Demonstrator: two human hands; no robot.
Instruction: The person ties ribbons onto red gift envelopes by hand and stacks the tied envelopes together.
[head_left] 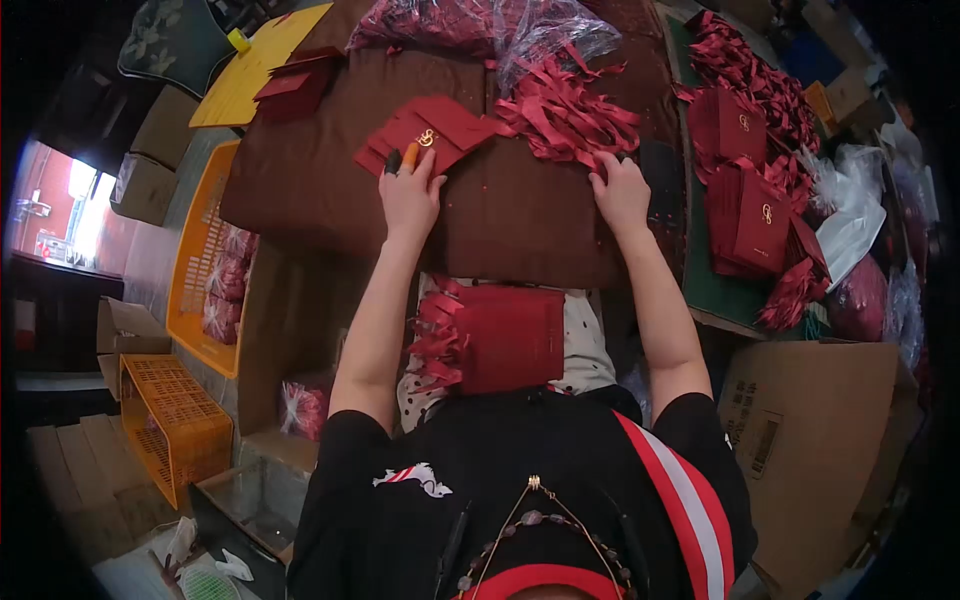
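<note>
My left hand [410,200] reaches onto a fanned pile of dark red paper pouches [432,130] with a gold emblem. Its fingers are stretched out on the pile's near edge, one in a black finger cover and one in an orange one. My right hand [624,195] is at the near edge of a heap of red ribbons [565,110], thumb and fingertips closed on a ribbon end. Across my lap lies a stack of red pouches [510,338], with ribbon loops [440,335] hanging out at its left side.
The brown cloth-covered table [520,220] carries a plastic bag of red pieces [430,25] and more pouches [295,85]. On the right, a green surface [725,290] holds ribboned pouches [755,220]. Orange crates [180,425] stand left; a cardboard box [800,430] stands right.
</note>
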